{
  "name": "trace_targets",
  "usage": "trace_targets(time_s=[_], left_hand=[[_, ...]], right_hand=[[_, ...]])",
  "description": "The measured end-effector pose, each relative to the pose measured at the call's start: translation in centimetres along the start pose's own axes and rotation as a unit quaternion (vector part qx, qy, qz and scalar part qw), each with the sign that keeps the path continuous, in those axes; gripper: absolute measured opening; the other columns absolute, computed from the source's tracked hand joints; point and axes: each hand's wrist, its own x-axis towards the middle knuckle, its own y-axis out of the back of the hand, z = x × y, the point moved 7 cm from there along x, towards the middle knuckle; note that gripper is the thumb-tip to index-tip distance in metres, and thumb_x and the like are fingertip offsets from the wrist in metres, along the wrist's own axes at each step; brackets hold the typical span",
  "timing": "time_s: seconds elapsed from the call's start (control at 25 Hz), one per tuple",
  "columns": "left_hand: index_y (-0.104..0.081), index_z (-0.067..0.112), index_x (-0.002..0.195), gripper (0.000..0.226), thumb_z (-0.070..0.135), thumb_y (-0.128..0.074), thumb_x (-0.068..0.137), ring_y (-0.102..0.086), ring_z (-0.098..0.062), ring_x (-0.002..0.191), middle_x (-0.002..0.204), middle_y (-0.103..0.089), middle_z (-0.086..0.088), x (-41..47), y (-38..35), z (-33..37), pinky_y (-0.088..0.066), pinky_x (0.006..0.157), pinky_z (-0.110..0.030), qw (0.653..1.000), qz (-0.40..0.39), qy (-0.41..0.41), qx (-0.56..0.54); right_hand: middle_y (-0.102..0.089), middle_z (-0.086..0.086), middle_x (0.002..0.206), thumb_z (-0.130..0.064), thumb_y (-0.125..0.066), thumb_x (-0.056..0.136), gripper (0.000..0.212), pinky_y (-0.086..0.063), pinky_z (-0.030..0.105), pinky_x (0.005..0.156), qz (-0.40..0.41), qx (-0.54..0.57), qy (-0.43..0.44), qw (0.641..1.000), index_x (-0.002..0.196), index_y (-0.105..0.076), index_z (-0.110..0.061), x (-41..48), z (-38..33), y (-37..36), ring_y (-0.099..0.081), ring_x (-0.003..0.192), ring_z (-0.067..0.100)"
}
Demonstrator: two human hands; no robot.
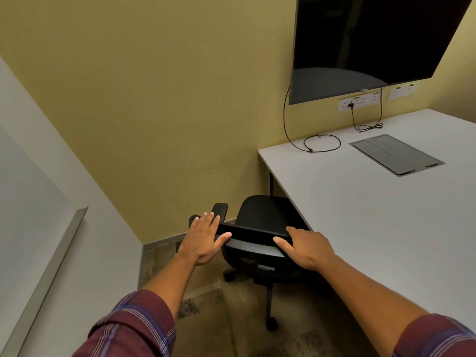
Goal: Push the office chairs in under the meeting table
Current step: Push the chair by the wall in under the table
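Two forearms in rolled plaid sleeves (134, 323) reach in from 6 o'clock. Both hands rest on the top edge of one black office chair (260, 228) at the frame's centre: the left hand (203, 239) lies flat with fingers spread on the backrest's left end, the right hand (306, 247) drapes loosely over its right end, neither curled closed. The chair has a padded seat, hard plastic back, and castor legs on mottled carpet (219, 300); its seat sits partly beneath the edge of the one smooth white bench (373, 215) at 3 o'clock. Farther, at 2 o'clock: one grey rectangular cable hatch (396, 153), two black cables (322, 144), one dark wall screen (373, 39).
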Motion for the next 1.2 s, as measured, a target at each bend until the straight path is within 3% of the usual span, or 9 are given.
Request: trace_targets(time_s=[0.08,0.16,0.24,0.4,0.52,0.6,0.72,0.92,1.2], left_hand=[[-0.032,0.013,0.170,0.099,0.078,-0.007,0.100,-0.022,-0.029,0.166,0.176,-0.034,-0.013,1.2,0.1,-0.3,-0.009,0.138,-0.050,1.000,0.011,-0.011,0.013],[-0.049,0.017,0.160,0.097,0.082,-0.007,0.103,-0.041,-0.028,0.156,0.163,-0.054,-0.008,2.3,0.1,-0.4,-0.017,0.136,-0.050,0.999,0.018,-0.031,0.021],[-0.063,0.022,0.148,0.097,0.083,-0.007,0.097,-0.057,-0.023,0.139,0.147,-0.067,-0.003,2.9,0.1,-0.4,-0.028,0.131,-0.048,0.997,0.046,-0.058,0.021],[-0.076,0.025,0.130,0.095,0.085,-0.008,0.099,-0.069,-0.021,0.120,0.126,-0.078,0.003,3.1,-0.3,-1.1,-0.043,0.116,-0.048,0.989,0.099,-0.108,-0.008],[-0.077,0.025,0.126,0.090,0.083,-0.013,0.102,-0.070,-0.020,0.116,0.122,-0.079,0.005,3.0,-0.3,-2.2,-0.047,0.111,-0.048,0.984,0.109,-0.138,-0.014],[-0.077,0.025,0.124,0.084,0.081,-0.017,0.104,-0.071,-0.019,0.113,0.120,-0.079,0.006,3.2,-0.2,-3.5,-0.049,0.109,-0.047,0.980,0.114,-0.160,-0.020],[-0.077,0.027,0.123,0.075,0.078,-0.024,0.106,-0.070,-0.016,0.112,0.119,-0.079,0.008,3.7,-0.1,-5.4,-0.050,0.108,-0.045,0.971,0.124,-0.202,-0.023],[-0.079,0.028,0.122,0.057,0.067,-0.041,0.105,-0.071,-0.015,0.113,0.118,-0.080,0.009,6.2,0.3,-7.5,-0.049,0.109,-0.045,0.961,0.128,-0.244,-0.026],[-0.079,0.025,0.124,0.059,0.062,-0.037,0.105,-0.071,-0.020,0.117,0.122,-0.080,0.005,12.9,1.1,-7.3,-0.045,0.114,-0.048,0.954,0.077,-0.289,-0.025]], right_hand=[[-0.073,-0.002,0.110,-0.098,0.014,0.072,0.121,-0.055,0.036,0.081,-0.018,-0.012,0.001,1.000,0.129,-0.062,-0.023,0.5,0.0,-0.3,-0.070,0.095,0.018],[-0.065,-0.007,0.084,-0.099,0.016,0.073,0.110,-0.051,0.032,0.070,-0.007,-0.023,0.006,1.000,0.103,-0.061,-0.026,-0.2,-0.2,-0.7,-0.062,0.074,0.012],[-0.058,-0.007,0.073,-0.097,0.014,0.078,0.099,-0.046,0.032,0.066,0.023,-0.031,0.007,0.999,0.091,-0.057,-0.028,-1.1,-0.2,-0.7,-0.056,0.064,0.011],[-0.056,-0.006,0.072,-0.092,0.008,0.087,0.088,-0.044,0.035,0.070,0.044,-0.041,-0.011,0.998,0.084,-0.054,-0.029,-2.6,-1.2,-1.2,-0.054,0.064,0.012],[-0.051,-0.006,0.066,-0.090,0.000,0.093,0.078,-0.035,0.036,0.068,0.069,-0.033,-0.034,0.996,0.076,-0.049,-0.030,-3.8,-2.7,-1.3,-0.048,0.058,0.013],[-0.048,-0.007,0.063,-0.089,-0.006,0.095,0.073,-0.038,0.037,0.069,0.075,-0.033,-0.055,0.995,0.072,-0.045,-0.031,-4.5,-4.2,-1.7,-0.044,0.055,0.012],[-0.046,-0.008,0.061,-0.088,-0.011,0.097,0.071,-0.039,0.038,0.068,0.094,-0.030,-0.086,0.991,0.071,-0.044,-0.031,-5.7,-7.0,-2.2,-0.040,0.054,0.011],[-0.052,-0.010,0.073,-0.092,0.001,0.090,0.081,-0.038,0.034,0.074,0.073,-0.020,-0.140,0.987,0.086,-0.054,-0.033,-6.0,-9.9,-2.7,-0.048,0.068,0.012],[-0.048,-0.012,0.068,-0.093,-0.007,0.090,0.076,-0.037,0.033,0.066,0.110,0.008,-0.206,0.972,0.077,-0.050,-0.032,-3.0,-11.0,-2.4,-0.046,0.062,0.009]])
